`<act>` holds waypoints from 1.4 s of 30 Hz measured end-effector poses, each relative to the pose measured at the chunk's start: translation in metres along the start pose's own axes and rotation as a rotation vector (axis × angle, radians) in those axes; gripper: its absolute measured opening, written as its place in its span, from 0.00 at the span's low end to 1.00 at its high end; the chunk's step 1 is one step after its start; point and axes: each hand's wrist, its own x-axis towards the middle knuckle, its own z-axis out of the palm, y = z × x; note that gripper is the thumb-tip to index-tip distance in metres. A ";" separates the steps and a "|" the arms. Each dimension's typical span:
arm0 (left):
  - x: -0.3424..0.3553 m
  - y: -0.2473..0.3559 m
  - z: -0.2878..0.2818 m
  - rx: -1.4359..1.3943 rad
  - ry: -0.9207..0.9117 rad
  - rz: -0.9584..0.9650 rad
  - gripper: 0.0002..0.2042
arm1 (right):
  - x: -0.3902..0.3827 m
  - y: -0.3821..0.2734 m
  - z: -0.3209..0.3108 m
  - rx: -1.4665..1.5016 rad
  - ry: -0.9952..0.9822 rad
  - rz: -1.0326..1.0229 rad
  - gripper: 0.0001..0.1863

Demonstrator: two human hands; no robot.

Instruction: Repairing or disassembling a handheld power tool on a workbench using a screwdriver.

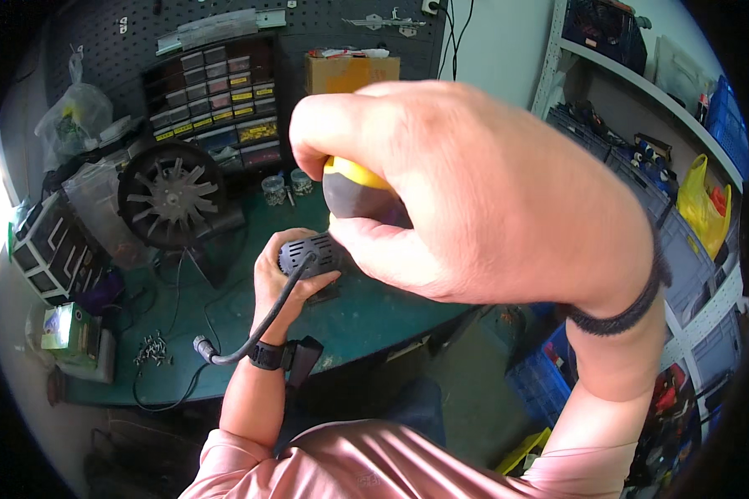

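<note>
Grey cylinder (322, 246) fills curled left hand (270, 279), yellow-grey tool (354, 195) the curled right hand (474, 191).

Dark slotted device (321, 248), corded, yellow-black handle (354, 190)

The right grip (462, 191) hides much of the yellow-and-black tool (356, 191).

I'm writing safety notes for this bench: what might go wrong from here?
The right hand grips a rounded yellow-and-dark-grey handle that appears close to the left hand; its tip is hidden, but a slip might strike that hand.

The thick black cable from the slotted dark-grey cylindrical housing runs past the black wrist strap and might snag.

Its connector appears near small loose metal pieces, so a swing could scatter them.
</note>
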 end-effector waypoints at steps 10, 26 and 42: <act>0.002 -0.009 0.006 0.068 -0.015 0.074 0.28 | 0.016 -0.011 0.003 -0.162 -0.026 0.280 0.17; 0.002 -0.005 0.002 -0.037 -0.020 0.013 0.27 | 0.009 0.007 -0.002 -0.131 -0.028 -0.035 0.13; 0.001 0.000 0.007 -0.010 -0.038 -0.003 0.26 | 0.041 0.028 -0.003 -0.143 -0.046 -0.109 0.12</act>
